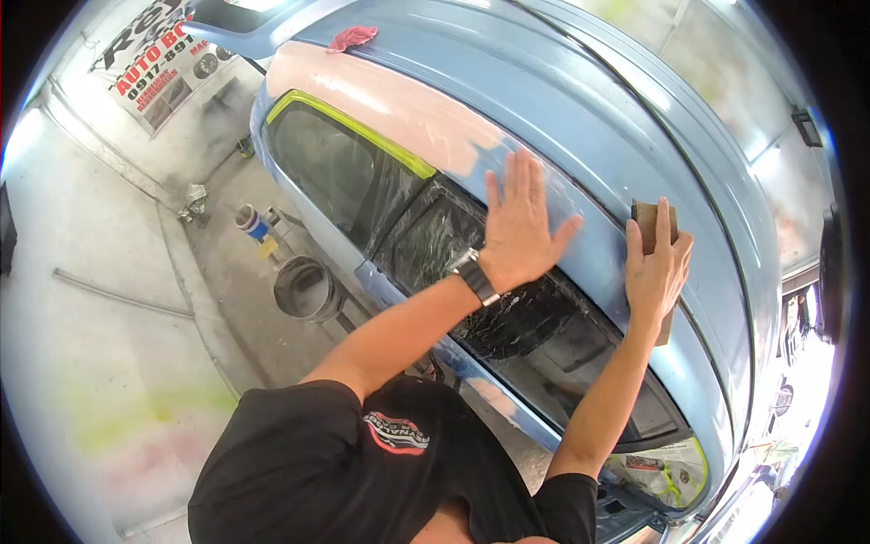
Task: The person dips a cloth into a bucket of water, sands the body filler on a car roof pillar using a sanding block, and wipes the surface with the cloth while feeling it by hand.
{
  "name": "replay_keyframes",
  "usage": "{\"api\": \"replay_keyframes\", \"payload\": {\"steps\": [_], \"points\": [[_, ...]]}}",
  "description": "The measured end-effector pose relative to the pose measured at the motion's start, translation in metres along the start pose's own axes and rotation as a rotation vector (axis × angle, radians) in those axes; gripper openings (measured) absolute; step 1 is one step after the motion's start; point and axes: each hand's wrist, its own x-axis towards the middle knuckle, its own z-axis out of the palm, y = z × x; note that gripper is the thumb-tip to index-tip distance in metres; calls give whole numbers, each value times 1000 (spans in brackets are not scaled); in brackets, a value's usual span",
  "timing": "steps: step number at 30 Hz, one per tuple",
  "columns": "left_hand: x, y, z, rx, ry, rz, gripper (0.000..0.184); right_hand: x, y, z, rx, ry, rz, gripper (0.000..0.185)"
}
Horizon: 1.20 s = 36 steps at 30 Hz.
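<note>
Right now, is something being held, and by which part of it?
The right hand holds a brown block from above, toward its far end. The left hand holds nothing.

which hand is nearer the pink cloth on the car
Left. The left hand is spread over the blue panel, with the pink cloth ahead and to its left; the right hand, on the brown block, is farther right.

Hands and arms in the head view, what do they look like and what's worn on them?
The left hand and right hand are ungloved. Short black sleeves cover the upper arms. A dark band with silvery metal parts circles the left wrist; none shows on the right.
</note>
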Motion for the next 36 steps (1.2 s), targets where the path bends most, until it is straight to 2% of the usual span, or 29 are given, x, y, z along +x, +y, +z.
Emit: {"api": "replay_keyframes", "payload": {"steps": [3,6,8,12,15,18,23,26,30,36], "points": [[25,-59,5,105,72,-56,101,-1,-3,-2,13,-8,18,60],[69,-125,0,156,144,-214,102,-2,2,-1,13,0,3,58],[109,-194,-7,180,131,-363,107,0,-2,3,6,5,-6,58],[160,-290,-37,227,59,-581,116,3,-10,-3,64,-58,47,58],[189,-364,-56,211,82,-660,115,8,-13,-2,75,-124,121,59],[218,-421,-80,232,17,-716,115,10,-13,0,111,-130,113,59],[251,-491,-90,268,31,-664,138,10,-10,4,152,-109,60,57],[257,-503,-91,255,52,-679,138,10,-11,5,124,-115,57,57],[252,-491,-78,243,89,-726,123,10,-12,3,112,-119,66,57],[213,-398,-60,233,83,-699,111,10,-8,5,82,-82,27,53]]}}
